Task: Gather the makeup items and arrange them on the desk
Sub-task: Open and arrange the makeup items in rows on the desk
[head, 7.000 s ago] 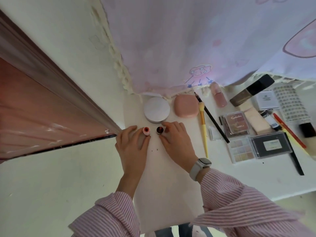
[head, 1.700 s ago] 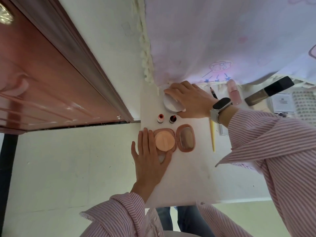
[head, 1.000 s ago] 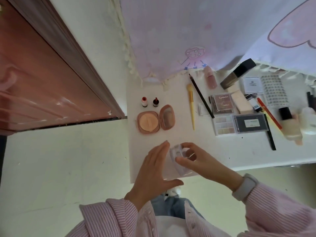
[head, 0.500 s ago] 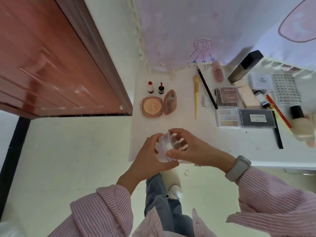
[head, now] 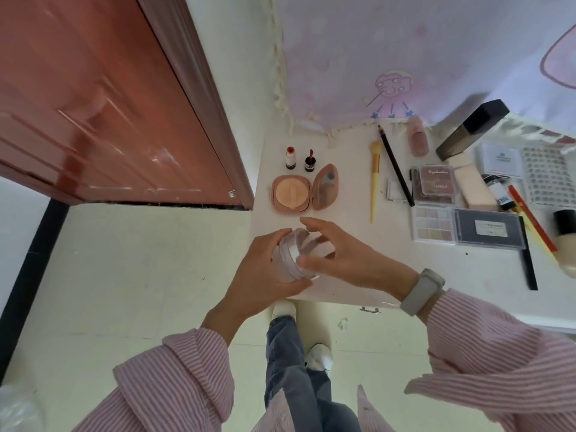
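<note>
Clear round jar [head: 296, 255] tilted above desk [head: 374, 269]; pink compact [head: 304, 192] lies open.

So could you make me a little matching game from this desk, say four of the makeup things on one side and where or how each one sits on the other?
Things:
1. pink compact
2. clear round jar
3. yellow brush
4. black pencil

States:
A. held in both hands
B. lying just right of the yellow brush
C. lying open, puff showing
D. lying between compact and black pencil

Pairs: 1-C, 2-A, 3-D, 4-B

bare desk [head: 358, 277] beside hands, open compact [head: 304, 192] just beyond
</note>
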### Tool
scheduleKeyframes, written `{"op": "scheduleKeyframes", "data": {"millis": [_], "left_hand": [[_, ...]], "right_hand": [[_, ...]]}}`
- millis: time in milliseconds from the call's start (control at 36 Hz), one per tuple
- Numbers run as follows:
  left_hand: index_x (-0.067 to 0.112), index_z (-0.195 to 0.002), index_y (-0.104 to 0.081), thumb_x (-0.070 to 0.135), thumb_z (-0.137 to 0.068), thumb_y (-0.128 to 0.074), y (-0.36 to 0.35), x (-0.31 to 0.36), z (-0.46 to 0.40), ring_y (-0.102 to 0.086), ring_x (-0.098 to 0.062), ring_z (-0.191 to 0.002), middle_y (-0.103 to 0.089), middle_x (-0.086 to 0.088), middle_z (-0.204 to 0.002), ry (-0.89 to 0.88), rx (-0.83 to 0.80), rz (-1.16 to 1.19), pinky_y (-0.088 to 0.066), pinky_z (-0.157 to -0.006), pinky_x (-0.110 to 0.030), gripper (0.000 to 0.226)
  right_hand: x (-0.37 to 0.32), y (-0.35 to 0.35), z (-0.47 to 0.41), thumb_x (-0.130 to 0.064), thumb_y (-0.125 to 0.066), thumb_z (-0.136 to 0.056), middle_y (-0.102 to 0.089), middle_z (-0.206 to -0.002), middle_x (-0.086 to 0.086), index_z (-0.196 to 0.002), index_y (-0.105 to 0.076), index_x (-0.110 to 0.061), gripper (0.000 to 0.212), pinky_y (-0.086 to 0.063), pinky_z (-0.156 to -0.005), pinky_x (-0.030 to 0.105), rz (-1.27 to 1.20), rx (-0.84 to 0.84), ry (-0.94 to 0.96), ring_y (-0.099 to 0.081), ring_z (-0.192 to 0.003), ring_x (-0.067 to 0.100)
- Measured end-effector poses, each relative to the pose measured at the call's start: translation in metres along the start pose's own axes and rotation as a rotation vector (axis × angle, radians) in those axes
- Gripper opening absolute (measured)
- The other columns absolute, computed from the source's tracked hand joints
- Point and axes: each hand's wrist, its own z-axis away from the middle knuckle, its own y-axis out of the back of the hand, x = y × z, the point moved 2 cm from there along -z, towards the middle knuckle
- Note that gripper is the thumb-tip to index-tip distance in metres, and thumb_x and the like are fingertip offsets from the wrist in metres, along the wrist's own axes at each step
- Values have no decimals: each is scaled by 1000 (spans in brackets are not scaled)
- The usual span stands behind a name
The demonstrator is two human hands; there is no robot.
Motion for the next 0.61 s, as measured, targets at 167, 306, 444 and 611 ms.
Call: {"op": "scheduleKeyframes", "data": {"millis": [167, 306, 444, 611], "left_hand": [[24, -127, -43, 33, -57, -87, -1, 5, -1, -41, -2, -107, -33, 37, -108, -61, 42, -63, -33, -89, -11, 83], [16, -126, -46, 32, -55, -88, -2, 7, -1, -42, -5, -107, -35, 34, -107, -83, 43, -89, -37, -94, -21, 85], [17, -128, -46, 34, -57, -87, -5, 7, -4, -40, -1, -107, -40, 26, -109, -77, 42, -87, -31, -91, -9, 84], [17, -128, -45, 38, -58, -86, -5, 2, -6, -39, -3, -107, -45, 15, -115, -66, -9, -103, -35, -94, -17, 83]], "right_hand": [[0, -3, -7, -55, -50, -85, -54, -113, -6, -128, -44, -23, 54, -46, -83, 28, 154, 76, -169, -57, -94, 15], [-8, 2, -7, -44, -59, -83, -42, -119, -14, -121, -44, -25, 45, -38, -89, 22, 166, 24, -53, -47, -108, 7], [-5, -1, -15, -59, -53, -81, -54, -115, -6, -120, -46, -22, 55, -46, -90, 32, 194, 76, -200, -55, -100, 16], [0, 2, -9, -40, -70, -76, -38, -131, -7, -140, -28, -30, 78, -42, -100, 31, 325, -53, 83, -48, -116, 12]]}}
